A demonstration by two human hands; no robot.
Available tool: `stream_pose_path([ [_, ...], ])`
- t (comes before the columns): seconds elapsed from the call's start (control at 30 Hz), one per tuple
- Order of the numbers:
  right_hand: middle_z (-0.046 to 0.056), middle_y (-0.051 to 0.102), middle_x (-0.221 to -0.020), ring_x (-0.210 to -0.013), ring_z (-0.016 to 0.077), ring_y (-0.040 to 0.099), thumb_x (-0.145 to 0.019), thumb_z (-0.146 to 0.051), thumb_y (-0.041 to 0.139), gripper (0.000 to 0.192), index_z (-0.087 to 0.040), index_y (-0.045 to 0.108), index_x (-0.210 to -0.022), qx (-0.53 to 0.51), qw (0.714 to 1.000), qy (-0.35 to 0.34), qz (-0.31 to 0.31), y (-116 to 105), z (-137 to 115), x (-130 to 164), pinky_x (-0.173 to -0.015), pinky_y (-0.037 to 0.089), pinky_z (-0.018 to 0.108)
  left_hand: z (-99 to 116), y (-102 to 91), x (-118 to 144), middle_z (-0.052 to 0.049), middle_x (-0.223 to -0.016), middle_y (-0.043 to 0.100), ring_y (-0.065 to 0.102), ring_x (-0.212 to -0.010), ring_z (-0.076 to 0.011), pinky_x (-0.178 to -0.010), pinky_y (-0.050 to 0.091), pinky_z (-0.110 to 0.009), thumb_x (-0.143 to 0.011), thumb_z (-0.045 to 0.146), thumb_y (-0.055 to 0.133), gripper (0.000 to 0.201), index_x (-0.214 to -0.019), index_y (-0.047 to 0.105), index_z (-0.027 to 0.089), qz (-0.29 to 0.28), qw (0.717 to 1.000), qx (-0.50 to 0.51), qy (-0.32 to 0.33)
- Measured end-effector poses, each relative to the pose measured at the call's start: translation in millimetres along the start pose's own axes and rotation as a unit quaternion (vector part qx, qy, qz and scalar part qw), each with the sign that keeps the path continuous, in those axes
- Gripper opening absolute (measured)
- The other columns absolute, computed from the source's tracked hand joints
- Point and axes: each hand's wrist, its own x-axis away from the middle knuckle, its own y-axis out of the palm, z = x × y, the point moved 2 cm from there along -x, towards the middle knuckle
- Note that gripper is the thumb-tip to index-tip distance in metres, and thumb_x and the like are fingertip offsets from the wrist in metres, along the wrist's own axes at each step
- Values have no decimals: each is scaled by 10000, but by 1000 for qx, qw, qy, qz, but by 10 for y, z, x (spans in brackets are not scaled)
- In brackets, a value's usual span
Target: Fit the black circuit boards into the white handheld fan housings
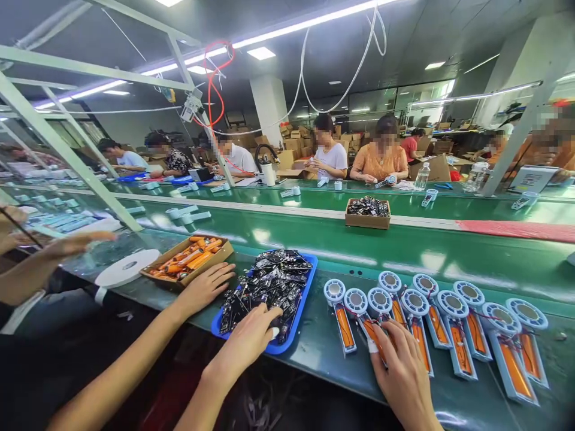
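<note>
Right hand [401,362] placed over handle of light-blue fan unit [369,328] on table [335,371]; grip half-curled, firm hold cannot be told. Other fan units [415,302] laid out just right. Left hand [247,338] held over black circuit boards [274,278] in blue tray [304,290]; fingers bent, any board gripped cannot be told. Another person's hand [204,290] seen left, by carton [227,251] filled with orange cylinders [191,257]. Farther, smaller carton [367,222] of black parts seen; co-workers [381,158] seated beyond.

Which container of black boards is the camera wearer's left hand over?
The blue tray, nearest the wearer and under their left hand; the other container of black boards, a brown cardboard box, sits farther away.
</note>
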Motion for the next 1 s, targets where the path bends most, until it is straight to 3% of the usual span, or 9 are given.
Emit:
stream_pose_path([
  [0.13,134,639,-1140,-1151,309,600,-964,-130,491,312,-197,627,-1237,-36,999,8,13,-140,-110,-51,-934,524,462,-14,-20,-106,-11,-868,645,664,-858,-210,-787,491,-297,-743,119,525,237,-840,686,265,-9,998,30,56],
  [0.23,111,662,-1058,-1015,254,648,-963,-102,480,310,-196,630,-1218,-62,998,-2,2,-200,-336,-173,-860,548,379,-79,-84,-210,-2,-794,614,633,-741,-198,-707,479,-294,-762,189,494,149,-725,621,256,25,996,56,63],
  [0.37,70,642,-907,-776,216,639,-928,-92,524,211,-199,646,-1063,-22,992,8,-126,24,-624,-483,-657,526,316,-136,-144,-237,-53,-963,663,609,-758,-206,-742,507,-328,-841,360,480,174,-829,616,251,154,980,118,36],
  [0.43,77,635,-895,-768,231,631,-877,-47,588,177,-193,639,-963,31,980,-5,-199,211,-697,-648,-632,514,323,-79,-117,-170,-76,-1054,691,631,-790,-212,-755,526,-333,-854,434,513,245,-944,633,240,236,949,209,11],
  [0.5,99,645,-873,-774,252,633,-835,19,597,207,-181,638,-864,62,968,-28,-240,359,-718,-775,-620,509,334,48,-35,-81,-89,-1062,728,679,-882,-240,-795,546,-342,-851,499,558,337,-1028,636,224,270,907,322,-13],
  [0.67,75,679,-870,-794,228,659,-854,25,567,241,-194,650,-797,36,965,-49,-253,369,-586,-863,-635,511,297,484,268,68,-95,-957,778,719,-928,-262,-817,565,-355,-871,557,576,348,-960,607,222,190,858,475,-41],
  [0.8,36,728,-928,-839,180,693,-919,-59,507,244,-212,695,-951,-178,960,58,-206,188,-460,-738,-730,532,256,691,597,128,-42,-829,751,733,-775,-233,-765,587,-367,-868,556,571,329,-934,545,234,162,805,563,-92],
  [0.9,53,767,-935,-834,195,720,-937,-150,500,261,-197,717,-1074,-310,916,182,-176,118,-462,-570,-750,553,273,764,884,197,-19,-807,727,700,-647,-196,-644,577,-325,-845,513,582,340,-1022,512,232,132,781,601,-108],
  [1.0,64,779,-912,-786,204,722,-927,-272,559,229,-193,757,-1010,-392,855,285,-183,101,-518,-431,-702,557,275,789,1057,259,-49,-889,741,688,-654,-193,-593,552,-298,-813,443,608,415,-1148,528,212,97,807,572,-106],
])
